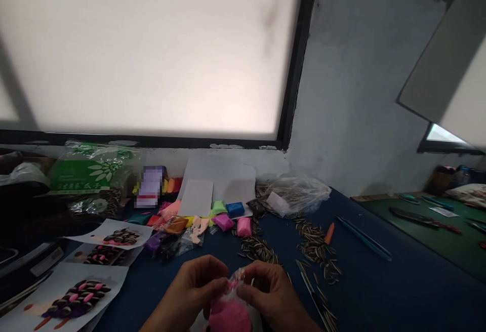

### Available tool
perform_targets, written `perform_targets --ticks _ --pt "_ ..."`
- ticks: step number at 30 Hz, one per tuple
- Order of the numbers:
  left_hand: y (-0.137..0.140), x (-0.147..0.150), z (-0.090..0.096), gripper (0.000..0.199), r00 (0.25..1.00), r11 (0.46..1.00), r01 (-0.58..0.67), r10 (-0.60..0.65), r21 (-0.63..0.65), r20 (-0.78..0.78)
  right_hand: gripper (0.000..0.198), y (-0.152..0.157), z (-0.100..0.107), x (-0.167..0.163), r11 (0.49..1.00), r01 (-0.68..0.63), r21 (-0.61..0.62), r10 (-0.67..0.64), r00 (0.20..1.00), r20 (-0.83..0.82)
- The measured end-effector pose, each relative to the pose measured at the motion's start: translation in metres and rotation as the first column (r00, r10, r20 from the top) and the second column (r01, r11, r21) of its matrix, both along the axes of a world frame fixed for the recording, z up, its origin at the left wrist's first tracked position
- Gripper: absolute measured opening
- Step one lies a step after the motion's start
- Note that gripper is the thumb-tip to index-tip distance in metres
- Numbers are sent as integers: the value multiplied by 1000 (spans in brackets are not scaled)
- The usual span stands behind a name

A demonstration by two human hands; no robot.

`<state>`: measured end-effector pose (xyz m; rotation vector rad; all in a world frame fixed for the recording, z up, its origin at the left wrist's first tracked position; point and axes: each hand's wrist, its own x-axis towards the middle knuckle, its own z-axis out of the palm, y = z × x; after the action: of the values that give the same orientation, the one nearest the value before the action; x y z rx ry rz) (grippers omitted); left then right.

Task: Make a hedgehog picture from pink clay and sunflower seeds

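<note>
1. And here's the pink clay (230, 318), right between the two hands and just below the fingertips, its bright mass hanging under a crumpled clear wrapper (239, 274)!
2. Left hand (203, 287): closed in a pinch on the wrapper, thumb against fingertips, a scrap of pink showing right at the grip.
3. Right hand (272, 291): pinching the same wrapper from the opposite side, thumb laid along the plastic, fingertips nearly meeting the left hand's.
4. Now the containers! Beyond the right hand and slightly to its right, a clear plastic bag (299, 194) lies slumped, striped seeds visible inside.
5. Well out beyond the left hand, on its left, a green printed bag (91, 171) shows seeds through its lower, see-through part.
6. Straight ahead of the fingertips, small packets of colour: a green packet (219, 207), a blue packet (235, 209), a magenta packet (223, 222) and a pink packet (244, 226), the pink one nearest.
7. Loose seeds (259, 249) are heaped just past the right hand, with metal tweezers (309, 282) beside it on the right.
8. The pose: wrists low, both hands angled inward, fingers curled, knuckles up, the two facing each other across the wrapper.
</note>
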<state>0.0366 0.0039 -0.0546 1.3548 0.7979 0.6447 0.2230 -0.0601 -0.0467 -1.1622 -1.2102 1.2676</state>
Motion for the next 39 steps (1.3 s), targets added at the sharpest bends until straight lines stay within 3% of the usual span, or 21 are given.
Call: perform_targets --ticks 12,21,27,31,36,39 --pt "-12 11 13 56 993 999 42 -43 -4 -108 17 -4 10 -1 995 -34 89 5 953 302" --pt "-5 7 17 56 993 999 28 -25 31 -118 15 -5 11 0 947 -21 319 -144 863 484" --pt "0 3 24 66 994 999 41 -37 31 -98 16 -5 15 3 966 -21 257 -80 922 378" --pt "4 -2 23 70 993 998 37 -30 58 -116 24 -5 20 4 968 15 252 -72 974 217" --pt "25 -21 16 59 970 977 -78 121 198 -213 39 -3 26 5 996 51 78 -52 999 5" --pt "38 -28 13 51 926 918 -173 275 356 -259 47 -3 25 3 1000 9 -27 -10 999 -36"
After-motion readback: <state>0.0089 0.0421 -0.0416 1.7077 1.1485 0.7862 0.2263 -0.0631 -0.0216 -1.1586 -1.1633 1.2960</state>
